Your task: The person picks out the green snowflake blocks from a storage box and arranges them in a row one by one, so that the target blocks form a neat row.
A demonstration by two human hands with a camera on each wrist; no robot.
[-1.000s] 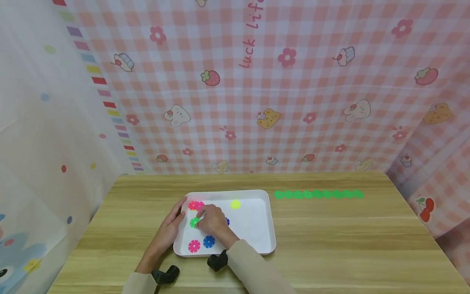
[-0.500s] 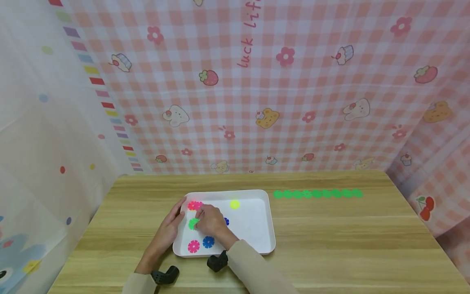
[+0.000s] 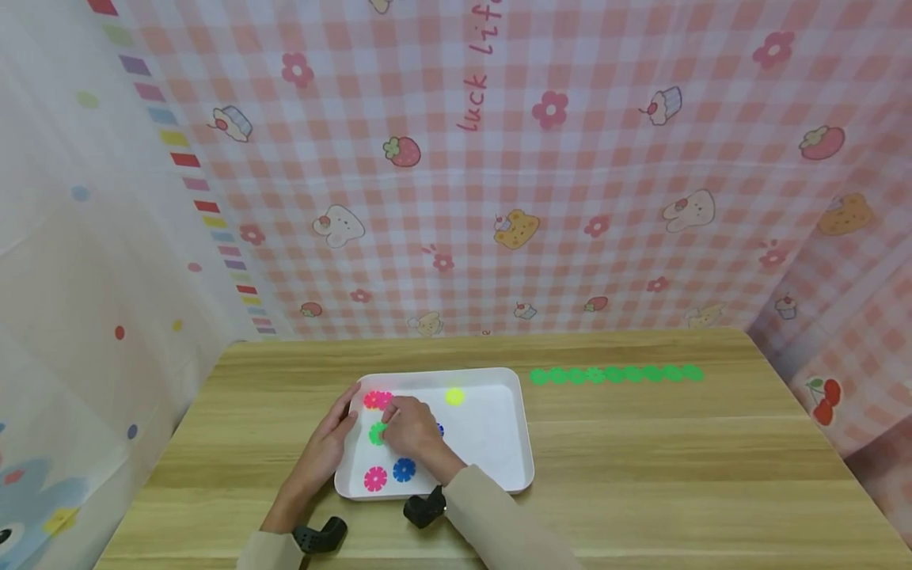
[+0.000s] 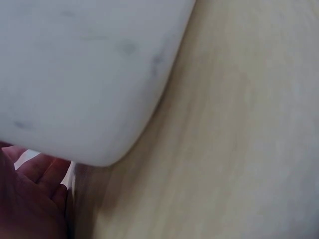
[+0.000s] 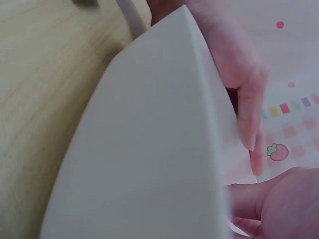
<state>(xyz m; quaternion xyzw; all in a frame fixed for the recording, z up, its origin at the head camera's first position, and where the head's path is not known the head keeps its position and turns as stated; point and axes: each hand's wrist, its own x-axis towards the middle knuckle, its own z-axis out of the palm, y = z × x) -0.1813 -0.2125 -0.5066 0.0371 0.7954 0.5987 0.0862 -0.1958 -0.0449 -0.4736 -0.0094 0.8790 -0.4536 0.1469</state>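
My left hand (image 3: 328, 445) grips the left side of a shallow white tray (image 3: 492, 443), its thumb over the rim. Inside the tray, a green snowflake disc (image 3: 375, 433) lies at the fingertips of my right hand (image 3: 412, 429), which pinches its right edge. Two overlapping pink discs (image 3: 374, 400) sit beyond it, with another pink disc (image 3: 375, 478) and a blue disc (image 3: 404, 469) nearer the front. A darker blue disc (image 3: 441, 430) is mostly hidden behind the right hand. Only the tray's outer wall (image 5: 144, 129) and parts of both hands show in the right wrist view.
A yellow disc (image 3: 454, 397) lies near the tray's back wall. Right of the tray, a line of several joined green discs (image 3: 616, 374) runs along the back of the wooden table (image 3: 641, 475). A checked cloth (image 3: 598, 174) hangs behind the table.
The green disc shifts slightly under the right fingertips, a little left and then back right. The left hand keeps its place on the tray. The head view drifts very slightly.
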